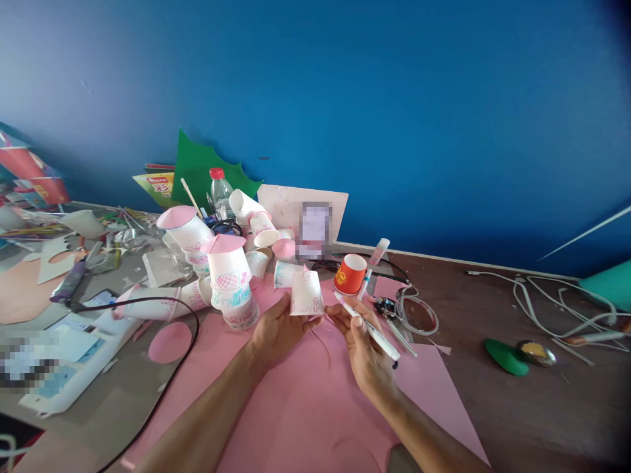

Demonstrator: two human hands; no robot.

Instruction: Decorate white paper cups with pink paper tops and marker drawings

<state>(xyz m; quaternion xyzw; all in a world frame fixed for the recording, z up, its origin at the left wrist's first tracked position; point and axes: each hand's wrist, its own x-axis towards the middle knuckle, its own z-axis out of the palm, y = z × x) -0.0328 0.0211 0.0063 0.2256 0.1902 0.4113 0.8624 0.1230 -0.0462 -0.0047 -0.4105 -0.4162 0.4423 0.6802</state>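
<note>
My left hand (280, 328) holds an upside-down white paper cup (306, 293) from below and the left, with pink drawing along its lower part. In my right hand (365, 355) is a white marker (372, 333), its pink end pointing up and left towards the cup; the fingertips are close to the cup's right lower edge. Behind the right hand stands a red cup (350, 274). A stack of decorated cups (230, 282) with a pink cone on top stands left of my left hand. Pink paper (296, 407) lies under both hands.
More decorated cups (185, 230) and a red-capped bottle (219, 187) stand behind left. A black cable (190, 348) curves over the left side. Glue gun (69, 281) lies far left. Tape roll (417, 315) and white cables (537, 295) lie right. A blue wall (394, 118) rises behind.
</note>
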